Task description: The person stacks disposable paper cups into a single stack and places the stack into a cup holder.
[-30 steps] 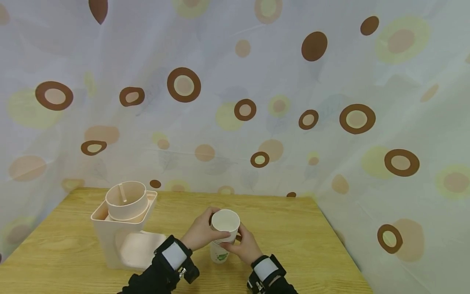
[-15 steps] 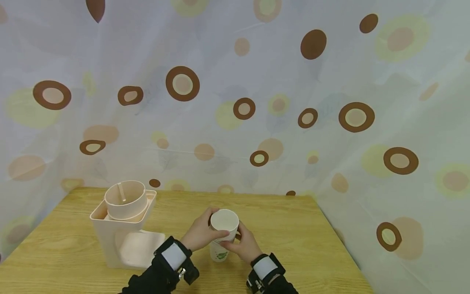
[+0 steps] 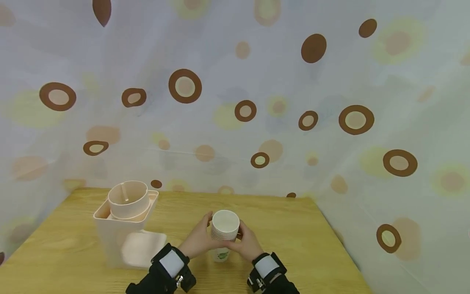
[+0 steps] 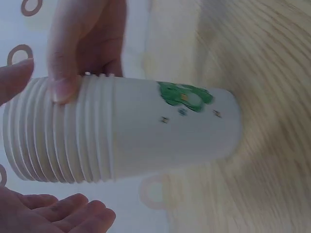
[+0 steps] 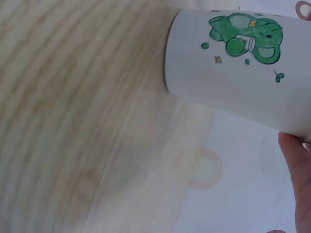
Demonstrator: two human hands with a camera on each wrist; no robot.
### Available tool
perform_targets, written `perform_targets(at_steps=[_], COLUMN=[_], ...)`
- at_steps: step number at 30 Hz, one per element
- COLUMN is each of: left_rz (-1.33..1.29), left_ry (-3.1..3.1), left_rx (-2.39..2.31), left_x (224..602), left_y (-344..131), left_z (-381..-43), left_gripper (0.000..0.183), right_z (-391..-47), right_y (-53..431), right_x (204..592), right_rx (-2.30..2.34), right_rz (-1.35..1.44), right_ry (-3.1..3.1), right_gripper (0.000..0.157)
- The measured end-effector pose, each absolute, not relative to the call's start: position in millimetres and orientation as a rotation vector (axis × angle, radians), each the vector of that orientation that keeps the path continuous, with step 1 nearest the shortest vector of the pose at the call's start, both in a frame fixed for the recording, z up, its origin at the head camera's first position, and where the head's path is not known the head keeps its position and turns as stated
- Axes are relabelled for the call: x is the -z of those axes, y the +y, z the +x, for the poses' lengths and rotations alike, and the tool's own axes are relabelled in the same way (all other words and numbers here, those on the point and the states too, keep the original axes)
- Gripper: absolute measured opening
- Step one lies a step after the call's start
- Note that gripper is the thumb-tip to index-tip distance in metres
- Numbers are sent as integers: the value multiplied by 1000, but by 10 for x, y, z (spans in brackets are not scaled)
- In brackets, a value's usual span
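A stack of nested white paper cups [image 3: 224,235] stands upright on the wooden table [image 3: 290,241], between my two hands. Several rims show close together at its top, and a green cartoon print marks the lowest cup. My right hand [image 3: 248,241] grips the stack just below the top rims; its thumb [image 4: 63,90] presses on them in the left wrist view. Around the other side is my left hand [image 3: 200,241], with its thumb and relaxed fingers [image 4: 63,213] spread apart from the cups. Part of the stack's lower side is hidden by the hands in the head view.
To the left stands a cream plastic holder [image 3: 110,241] with a round tube [image 3: 128,200] in its top and a rounded white part at its front. A patterned curtain [image 3: 220,134] hangs behind the table and along its sides.
The top cup, which stood higher over the others in the left hand, now sits lower with its rim close to the rest. The left fingers have loosened from it.
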State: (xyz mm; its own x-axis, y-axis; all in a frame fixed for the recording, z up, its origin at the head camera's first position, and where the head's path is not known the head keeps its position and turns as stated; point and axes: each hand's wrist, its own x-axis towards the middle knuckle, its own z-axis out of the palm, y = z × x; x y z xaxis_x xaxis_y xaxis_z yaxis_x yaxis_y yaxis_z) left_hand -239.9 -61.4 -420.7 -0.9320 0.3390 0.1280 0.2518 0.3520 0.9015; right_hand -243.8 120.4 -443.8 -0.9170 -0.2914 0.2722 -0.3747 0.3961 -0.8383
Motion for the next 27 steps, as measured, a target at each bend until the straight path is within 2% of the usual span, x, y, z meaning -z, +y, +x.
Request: perform_targets(at_steps=[3,10,21,27], left_rz=[563,668,551,474], left_ry=[2547,2563,2674,2714], left_rx=[-1625,-1809,-1846,-1867], left_x=[4305,4317,4276,4243], left_y=[-633,-585,-530,-575], left_z=[-2345,-2253,-2156,-2143], left_gripper=[108,95,85,84], right_z=[-2409,-2322,-2223,-2201], right_y=[1195,1102,1103,1144], right_x=[4399,4269,4156,4186], right_rx=[-1570,-1673,-1688,-1707], right_rz=[584,566,598,611], right_ry=[-2544,-2475,-2431,-2398], right_gripper=[67,68,67,58])
